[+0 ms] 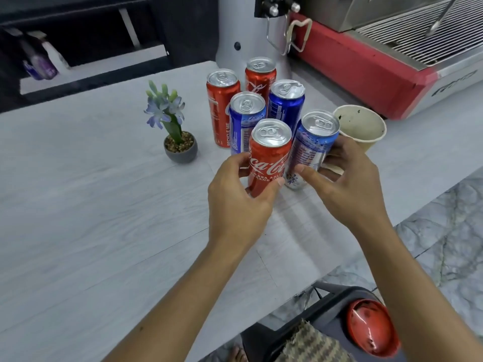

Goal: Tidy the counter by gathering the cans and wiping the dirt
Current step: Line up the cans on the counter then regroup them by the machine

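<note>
My left hand (pixel 235 197) grips the front red can (pixel 269 155); my right hand (pixel 350 184) grips the blue can (pixel 312 145) just beside it. Four other cans (pixel 286 105) stand close behind on the counter (pixel 91 205).

The front red can (pixel 269 152) reads "Coca-Cola"; the left red can (pixel 221 108) reads "RECYCLE ME".

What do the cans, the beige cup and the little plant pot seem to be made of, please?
Cans: metal, likely aluminium, with bright silver tops, pull tabs and glossy printed sides.
Beige cup: probably paper, matte, thin rolled rim, stained inside.
Plant pot: looks like matte grey ceramic or concrete; cannot tell which.
</note>
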`<state>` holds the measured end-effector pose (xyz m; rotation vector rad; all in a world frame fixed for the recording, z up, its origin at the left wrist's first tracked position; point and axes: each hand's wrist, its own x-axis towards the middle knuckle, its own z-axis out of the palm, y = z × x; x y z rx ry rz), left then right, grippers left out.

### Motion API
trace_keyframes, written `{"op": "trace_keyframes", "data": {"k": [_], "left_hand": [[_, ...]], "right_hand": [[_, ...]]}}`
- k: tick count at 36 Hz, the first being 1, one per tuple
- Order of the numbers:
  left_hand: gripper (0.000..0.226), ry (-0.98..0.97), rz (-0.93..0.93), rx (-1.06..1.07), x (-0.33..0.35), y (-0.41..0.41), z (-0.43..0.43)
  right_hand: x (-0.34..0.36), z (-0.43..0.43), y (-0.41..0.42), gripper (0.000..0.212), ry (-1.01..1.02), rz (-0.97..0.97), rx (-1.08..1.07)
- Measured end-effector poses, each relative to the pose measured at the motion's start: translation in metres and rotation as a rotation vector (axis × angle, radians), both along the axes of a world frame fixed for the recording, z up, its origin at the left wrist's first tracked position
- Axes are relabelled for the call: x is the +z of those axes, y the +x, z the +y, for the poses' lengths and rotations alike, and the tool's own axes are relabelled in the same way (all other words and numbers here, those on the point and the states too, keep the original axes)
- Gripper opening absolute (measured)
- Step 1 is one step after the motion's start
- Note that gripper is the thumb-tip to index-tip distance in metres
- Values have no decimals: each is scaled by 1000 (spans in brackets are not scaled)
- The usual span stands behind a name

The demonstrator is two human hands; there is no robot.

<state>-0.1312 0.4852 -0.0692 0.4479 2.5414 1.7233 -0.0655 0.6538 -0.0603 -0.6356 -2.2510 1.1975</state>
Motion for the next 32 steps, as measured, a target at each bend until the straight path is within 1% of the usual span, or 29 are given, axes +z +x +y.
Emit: {"op": "trace_keyframes", "data": {"k": [5,8,14,18,25,32], "left_hand": [[66,28,-9,-20,7,-1,-18],[66,46,-13,-22,12,-1,-35],[66,27,-22,-11,21,1,-88],[64,23,-36,12,25,4,-138],[68,0,-37,90,29,5,-239],[63,18,-54,239,31,-1,-358]], "right_hand": [[5,-13,6,55,22,8,3],[11,-26,8,57,45,3,13],[21,-67,13,58,14,-18,61],[28,-108,13,58,-4,-23,102],[34,-195,5,62,-71,-21,203],[27,-303,-20,61,-151,-5,351]]}}
